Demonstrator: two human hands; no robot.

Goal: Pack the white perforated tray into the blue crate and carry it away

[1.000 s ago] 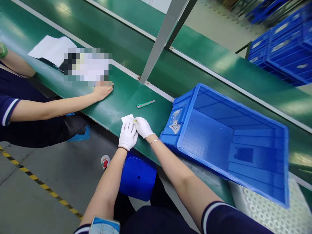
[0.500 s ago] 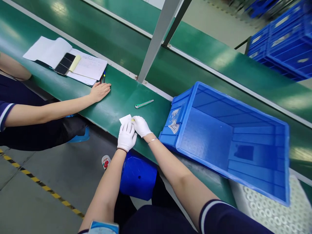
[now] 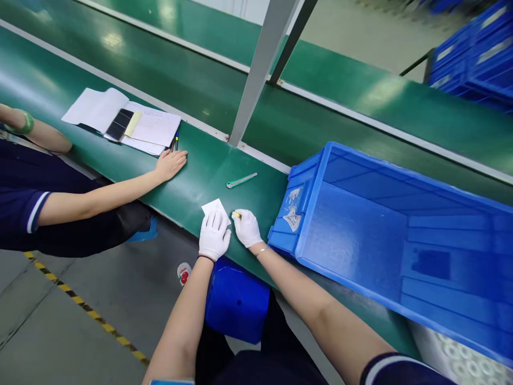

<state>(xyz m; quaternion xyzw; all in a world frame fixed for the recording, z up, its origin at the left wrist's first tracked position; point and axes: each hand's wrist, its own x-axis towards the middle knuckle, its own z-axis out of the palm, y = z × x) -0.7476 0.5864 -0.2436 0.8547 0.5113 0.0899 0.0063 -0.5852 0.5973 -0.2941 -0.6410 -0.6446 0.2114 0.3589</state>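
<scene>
I am watching the white-gloved left hand (image 3: 215, 239) resting flat, fingers extended, on a small white paper (image 3: 212, 205) on the green tabletop (image 3: 204, 170). Beside it, the white-gloved right hand (image 3: 247, 230) is pinching a small yellow object (image 3: 236, 215).

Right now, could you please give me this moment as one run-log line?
left hand: on white paper; right hand: holding small yellow item; green cutter: on green table
</scene>
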